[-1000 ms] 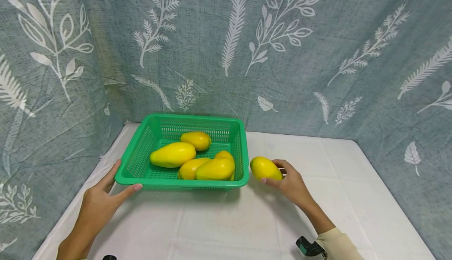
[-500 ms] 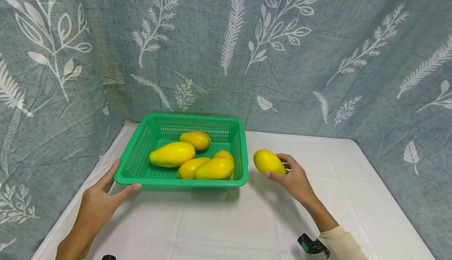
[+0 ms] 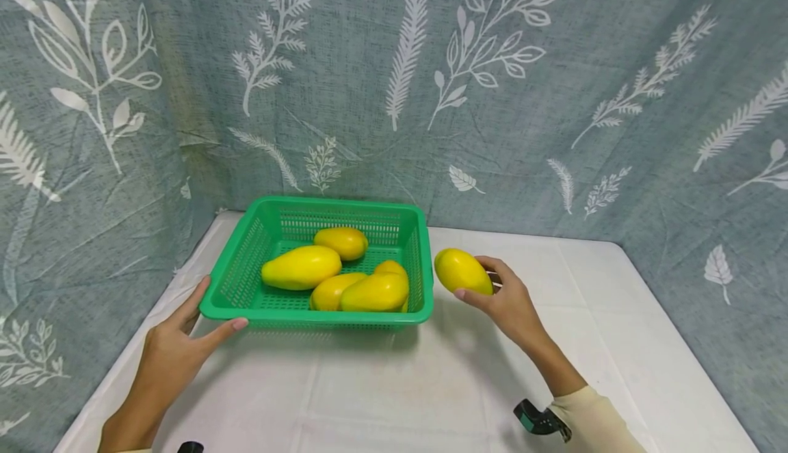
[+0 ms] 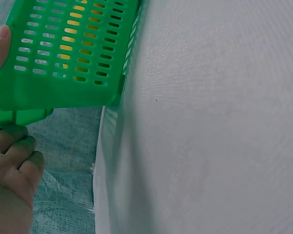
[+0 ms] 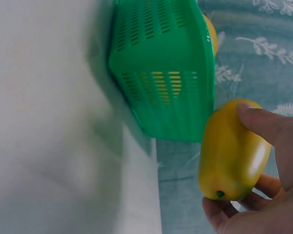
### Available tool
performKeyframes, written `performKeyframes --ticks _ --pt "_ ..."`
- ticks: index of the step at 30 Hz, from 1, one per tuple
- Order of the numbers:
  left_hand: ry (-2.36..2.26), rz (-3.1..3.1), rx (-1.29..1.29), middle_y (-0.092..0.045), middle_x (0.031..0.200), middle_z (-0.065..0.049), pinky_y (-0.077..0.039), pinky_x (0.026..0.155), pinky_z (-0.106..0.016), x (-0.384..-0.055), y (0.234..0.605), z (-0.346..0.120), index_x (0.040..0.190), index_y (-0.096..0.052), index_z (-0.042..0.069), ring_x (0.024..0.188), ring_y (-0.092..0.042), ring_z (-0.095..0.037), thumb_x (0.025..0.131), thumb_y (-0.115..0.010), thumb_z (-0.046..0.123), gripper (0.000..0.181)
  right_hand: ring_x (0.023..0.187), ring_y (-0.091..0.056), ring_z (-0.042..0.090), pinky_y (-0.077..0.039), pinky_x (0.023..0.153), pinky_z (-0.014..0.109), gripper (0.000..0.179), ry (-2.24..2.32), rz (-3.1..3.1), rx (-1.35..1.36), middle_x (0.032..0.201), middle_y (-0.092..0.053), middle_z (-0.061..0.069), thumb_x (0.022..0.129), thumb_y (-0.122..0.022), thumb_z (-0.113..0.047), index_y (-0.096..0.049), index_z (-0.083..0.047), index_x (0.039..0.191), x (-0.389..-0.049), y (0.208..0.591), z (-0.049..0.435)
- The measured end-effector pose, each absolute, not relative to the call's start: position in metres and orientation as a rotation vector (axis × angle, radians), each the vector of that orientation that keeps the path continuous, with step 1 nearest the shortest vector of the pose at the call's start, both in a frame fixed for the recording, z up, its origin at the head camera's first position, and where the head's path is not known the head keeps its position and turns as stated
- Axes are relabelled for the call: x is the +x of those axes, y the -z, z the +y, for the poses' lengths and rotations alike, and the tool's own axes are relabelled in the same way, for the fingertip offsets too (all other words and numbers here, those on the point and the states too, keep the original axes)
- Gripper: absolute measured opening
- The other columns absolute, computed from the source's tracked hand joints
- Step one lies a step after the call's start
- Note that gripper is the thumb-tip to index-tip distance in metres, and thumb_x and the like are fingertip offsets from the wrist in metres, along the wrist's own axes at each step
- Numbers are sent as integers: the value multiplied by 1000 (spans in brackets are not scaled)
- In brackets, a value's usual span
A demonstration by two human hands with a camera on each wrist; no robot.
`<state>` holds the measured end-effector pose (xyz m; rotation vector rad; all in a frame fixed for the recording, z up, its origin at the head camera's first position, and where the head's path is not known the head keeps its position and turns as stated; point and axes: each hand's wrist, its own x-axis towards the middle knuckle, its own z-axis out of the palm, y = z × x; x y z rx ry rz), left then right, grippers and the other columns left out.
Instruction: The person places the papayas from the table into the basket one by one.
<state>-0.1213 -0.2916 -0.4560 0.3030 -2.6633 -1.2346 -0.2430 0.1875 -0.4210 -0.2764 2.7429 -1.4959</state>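
Note:
A green plastic basket (image 3: 317, 317) with slotted walls holds several yellow papayas (image 3: 301, 267). My left hand (image 3: 169, 357) grips its near left corner, thumb along the front rim and fingers at the left side. In the left wrist view, the curled fingers (image 4: 20, 150) of that hand sit against the rim. Just beyond the basket's right wall, my right hand (image 3: 512, 306) holds another papaya (image 3: 462, 272) above the table. The right wrist view has the thumb on one side of this papaya (image 5: 232, 151) and fingers on the other, with a small dark stem spot at its end.
White cloth covers the table (image 3: 382, 391). A grey-green curtain (image 3: 369, 83) with white leaf prints hangs close behind the basket and along both sides. A black device (image 3: 538, 417) is at the right wrist.
My right hand has raised the papaya from beside the basket's near right corner, swung it slightly right, then brought it back left toward the basket. The left hand and basket have stayed put.

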Motion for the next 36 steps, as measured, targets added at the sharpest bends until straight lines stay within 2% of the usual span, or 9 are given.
performKeyframes --ticks 10,36 --pt "1253 -2662 307 -31 168 -25 -42 102 -72 -120 457 -292 170 -18 27 140 -43 -62 96 -80 47 99 121 -65 35 -57 94 43 74 1518 2726 -319 145 -59 13 90 -87 -38 -54 -15 152 -244 412 175" --pt "1226 -2632 282 -35 167 -23 -42 101 -71 -120 456 -292 170 -20 28 140 -46 -60 95 -81 46 98 123 -59 26 -54 95 44 75 1553 2699 -549 147 -57 4 89 -87 -36 -54 -17 153 -249 395 127"
